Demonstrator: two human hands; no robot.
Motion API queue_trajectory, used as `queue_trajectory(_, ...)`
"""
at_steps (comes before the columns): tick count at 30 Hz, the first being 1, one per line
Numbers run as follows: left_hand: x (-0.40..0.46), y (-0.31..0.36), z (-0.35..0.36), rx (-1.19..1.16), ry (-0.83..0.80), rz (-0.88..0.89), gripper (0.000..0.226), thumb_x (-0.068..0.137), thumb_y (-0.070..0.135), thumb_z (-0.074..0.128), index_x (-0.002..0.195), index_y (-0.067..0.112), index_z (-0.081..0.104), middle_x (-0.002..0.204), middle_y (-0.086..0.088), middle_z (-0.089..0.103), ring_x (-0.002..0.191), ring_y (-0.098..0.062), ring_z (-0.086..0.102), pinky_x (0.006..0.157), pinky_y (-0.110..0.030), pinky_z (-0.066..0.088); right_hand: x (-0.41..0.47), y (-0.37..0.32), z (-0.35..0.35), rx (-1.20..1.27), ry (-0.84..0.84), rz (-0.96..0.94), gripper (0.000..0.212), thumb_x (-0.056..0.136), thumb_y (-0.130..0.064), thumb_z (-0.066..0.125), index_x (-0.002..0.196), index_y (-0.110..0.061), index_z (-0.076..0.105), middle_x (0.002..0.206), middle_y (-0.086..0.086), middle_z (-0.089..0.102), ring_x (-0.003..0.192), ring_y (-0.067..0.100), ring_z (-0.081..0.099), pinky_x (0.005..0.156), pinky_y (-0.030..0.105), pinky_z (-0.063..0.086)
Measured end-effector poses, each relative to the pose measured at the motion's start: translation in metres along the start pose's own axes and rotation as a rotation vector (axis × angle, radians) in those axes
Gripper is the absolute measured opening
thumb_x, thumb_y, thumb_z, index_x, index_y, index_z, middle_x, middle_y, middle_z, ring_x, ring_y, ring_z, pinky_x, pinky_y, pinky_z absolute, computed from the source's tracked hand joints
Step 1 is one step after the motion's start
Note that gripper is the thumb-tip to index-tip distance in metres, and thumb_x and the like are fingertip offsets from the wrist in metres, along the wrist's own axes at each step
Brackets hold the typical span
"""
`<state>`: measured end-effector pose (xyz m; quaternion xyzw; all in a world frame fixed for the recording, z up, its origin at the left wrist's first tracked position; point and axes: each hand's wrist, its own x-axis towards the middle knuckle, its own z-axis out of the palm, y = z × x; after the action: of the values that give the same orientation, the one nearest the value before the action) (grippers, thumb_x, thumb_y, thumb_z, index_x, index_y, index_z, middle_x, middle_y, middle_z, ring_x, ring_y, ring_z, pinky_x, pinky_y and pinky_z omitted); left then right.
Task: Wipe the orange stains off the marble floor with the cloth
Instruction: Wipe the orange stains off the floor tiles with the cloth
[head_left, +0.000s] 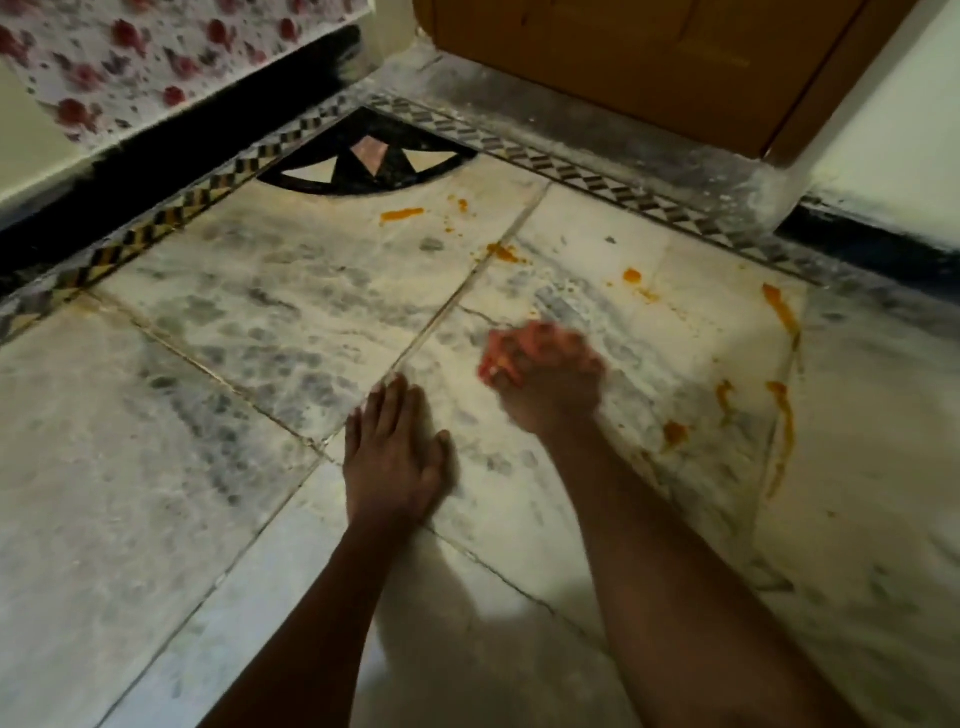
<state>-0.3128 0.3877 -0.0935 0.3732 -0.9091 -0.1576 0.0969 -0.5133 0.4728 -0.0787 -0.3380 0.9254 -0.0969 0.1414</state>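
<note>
Our right hand (545, 374) is blurred, its fingers curled round a small reddish-pink cloth (501, 353) that shows at the fingertips, down on the marble floor (260, 312). Our left hand (395, 457) lies flat just beside it, fingers straight and together, palm pressed on the floor beside a tile seam.

Beyond the right fingertips we see orange stains (631, 276): a small blob and a smear near the seam, then a streak (401, 214) farther off toward the black fan-shaped inlay (363, 161) in the corner. To the right of the curled fingers, more stains run in long drips (782, 431) and a patch (674, 432), with another streak (779, 306) above them.

Farther out, a patterned border strip (597, 179) edges the floor. A wooden door (649, 57) stands past it, and a wall with red floral print (156, 57) rises far beyond the left fingertips.
</note>
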Motion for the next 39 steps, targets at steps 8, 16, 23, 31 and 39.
queue_trajectory(8,-0.001,0.001,-0.002,0.013,-0.009,0.011,0.076,0.102,0.059,0.031,0.166,0.018,0.03,0.177,-0.004,0.015,0.165,-0.025,0.012,0.132,-0.052,0.012,-0.09,0.031,0.017,-0.027,0.118,0.077,0.064,0.094,-0.078,0.029,0.156,-0.06,0.032,0.177,-0.011,0.013,0.163,0.027,0.011,0.129,0.058,0.01)
queue_trajectory(16,-0.003,0.002,0.005,0.001,0.047,0.042,0.071,0.1,0.053,0.039,0.159,0.014,0.044,0.173,-0.007,0.029,0.16,-0.031,0.028,0.128,-0.055,0.022,-0.026,0.025,0.011,0.034,0.142,0.074,0.062,0.096,-0.067,0.028,0.158,-0.059,0.029,0.178,-0.006,0.006,0.164,0.032,-0.001,0.127,0.061,-0.006)
queue_trajectory(23,-0.007,0.064,0.032,-0.072,-0.007,0.275,0.068,0.099,0.049,0.045,0.154,0.01,0.052,0.169,-0.01,0.039,0.155,-0.031,0.038,0.122,-0.056,0.036,-0.094,0.111,0.009,-0.014,0.222,0.265,0.066,0.095,-0.071,0.03,0.158,-0.055,0.032,0.177,-0.002,0.013,0.162,0.034,0.011,0.128,0.06,0.007)
queue_trajectory(31,0.002,0.101,0.041,-0.012,0.008,0.221,0.06,0.102,0.044,0.042,0.154,0.015,0.05,0.169,-0.004,0.04,0.155,-0.027,0.038,0.123,-0.054,0.034,-0.078,0.124,0.006,-0.154,0.246,-0.153,0.057,0.102,-0.066,0.036,0.158,-0.053,0.036,0.176,-0.003,0.019,0.163,0.033,0.015,0.127,0.062,0.013)
queue_trajectory(39,0.001,0.105,0.043,-0.016,0.003,0.219,0.06,0.098,0.042,0.045,0.15,0.014,0.054,0.167,-0.005,0.043,0.152,-0.03,0.041,0.12,-0.055,0.037,-0.05,0.162,-0.007,-0.056,0.325,0.302,0.059,0.097,-0.063,0.031,0.154,-0.052,0.044,0.174,0.001,0.028,0.159,0.039,0.021,0.125,0.066,0.008)
